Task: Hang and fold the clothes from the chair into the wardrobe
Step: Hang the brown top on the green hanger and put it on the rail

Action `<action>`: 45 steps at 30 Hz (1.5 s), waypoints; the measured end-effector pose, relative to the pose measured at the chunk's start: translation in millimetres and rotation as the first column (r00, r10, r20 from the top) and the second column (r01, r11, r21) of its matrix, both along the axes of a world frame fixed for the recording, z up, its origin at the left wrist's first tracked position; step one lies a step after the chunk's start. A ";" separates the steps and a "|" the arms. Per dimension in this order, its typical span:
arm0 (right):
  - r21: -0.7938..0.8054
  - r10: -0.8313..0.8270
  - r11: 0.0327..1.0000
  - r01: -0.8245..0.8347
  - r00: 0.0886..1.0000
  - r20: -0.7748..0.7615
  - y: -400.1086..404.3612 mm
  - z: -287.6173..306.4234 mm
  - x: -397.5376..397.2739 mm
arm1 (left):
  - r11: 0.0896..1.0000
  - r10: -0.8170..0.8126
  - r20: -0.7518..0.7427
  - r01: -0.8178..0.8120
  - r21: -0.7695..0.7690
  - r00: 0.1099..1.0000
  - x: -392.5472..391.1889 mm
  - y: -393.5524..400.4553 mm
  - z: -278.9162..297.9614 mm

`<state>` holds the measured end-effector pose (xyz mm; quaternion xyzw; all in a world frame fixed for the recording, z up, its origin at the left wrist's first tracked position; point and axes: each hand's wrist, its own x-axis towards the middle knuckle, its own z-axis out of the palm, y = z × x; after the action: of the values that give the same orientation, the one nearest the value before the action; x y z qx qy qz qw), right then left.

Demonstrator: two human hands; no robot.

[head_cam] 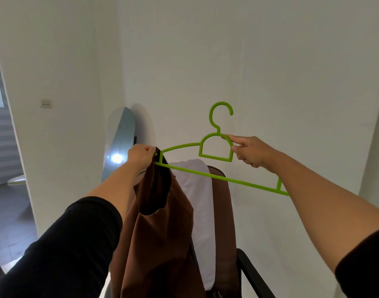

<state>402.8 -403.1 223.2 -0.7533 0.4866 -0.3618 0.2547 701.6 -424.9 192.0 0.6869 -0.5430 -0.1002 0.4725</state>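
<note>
**Brown garment meets the green hanger**

The left hand (141,157) has its fingers curled tight, gripping the top edge of the brown garment (160,229) right at the left tip of the green hanger (216,157); that arm reaches forward, black sleeve pushed up the forearm. The garment hangs down in front of the chair (221,211), where a white cloth (197,190) lies over the backrest. The right hand (252,152) pinches the hanger's neck loop between thumb and forefinger, arm extended. Its forearm hides the hanger's right shoulder. The garment's lower part runs out of view.
</note>
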 end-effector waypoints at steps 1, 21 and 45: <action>-0.008 0.004 1.000 -0.004 1.000 -0.008 -0.7 -1.8 3.5 | 1.000 -0.026 0.055 0.027 -0.012 0.998 -5.1 1.8 3.4; -0.116 0.176 0.983 -0.144 0.916 0.359 1.9 -16.2 66.3 | 0.944 -0.142 0.427 0.252 -0.215 0.893 -103.3 29.4 87.6; -0.176 -0.119 0.982 -0.069 0.498 -0.859 -26.9 -38.6 37.0 | 0.893 0.023 0.223 0.080 -0.442 0.975 -60.6 15.5 95.1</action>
<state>439.7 -430.0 184.6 -0.8460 0.5234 0.0165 -0.1006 641.0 -409.4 287.1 0.5583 -0.6109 0.0980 0.5528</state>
